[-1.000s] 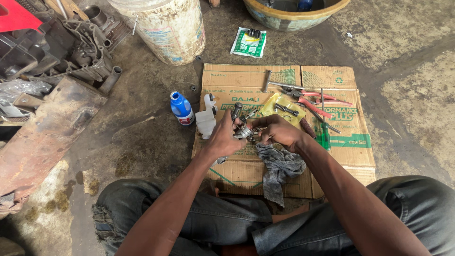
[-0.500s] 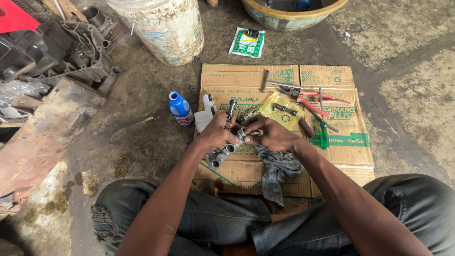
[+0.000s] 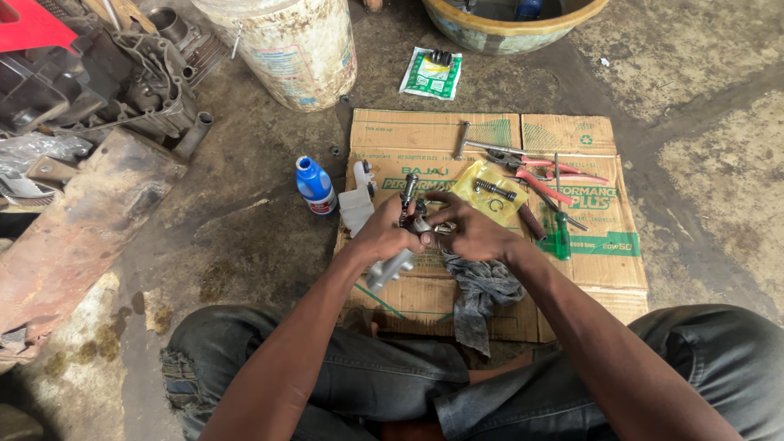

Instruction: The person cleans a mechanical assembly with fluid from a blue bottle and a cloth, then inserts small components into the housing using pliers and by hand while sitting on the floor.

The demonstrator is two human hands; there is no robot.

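- Sitting on the ground with knees apart, the person works over a flattened cardboard sheet (image 3: 490,131) laid on the dirty concrete, which reads as a way to keep small parts off the grit and easy to find.
- Left hand (image 3: 382,237) is closed around a silvery metal cylinder body (image 3: 390,268), whose lower end sticks out below the palm; gripping it by the barrel leaves the upper end free for the other hand.
- Right hand (image 3: 469,230) meets the left at the top of that part, fingers pinched together on a small piece there; what exactly is pinched is too hidden to tell.
- The part is held just above the cardboard's near-left area, close to the body.
- A grey rag (image 3: 482,298) lies draped directly beneath the hands, likely kept there for wiping.
- A yellow plastic bag (image 3: 490,192) with a spring and a small ring on it sits just beyond the right hand, keeping loose pieces together.
- Red-handled pliers (image 3: 539,167) and a green-handled screwdriver (image 3: 562,233) lie on the right, within that hand's reach.
- A blue-capped bottle (image 3: 314,184) stands upright just off the cardboard's left edge.
- A dirty white bucket (image 3: 286,49) and dismantled engine parts (image 3: 139,73) sit well apart at upper left.
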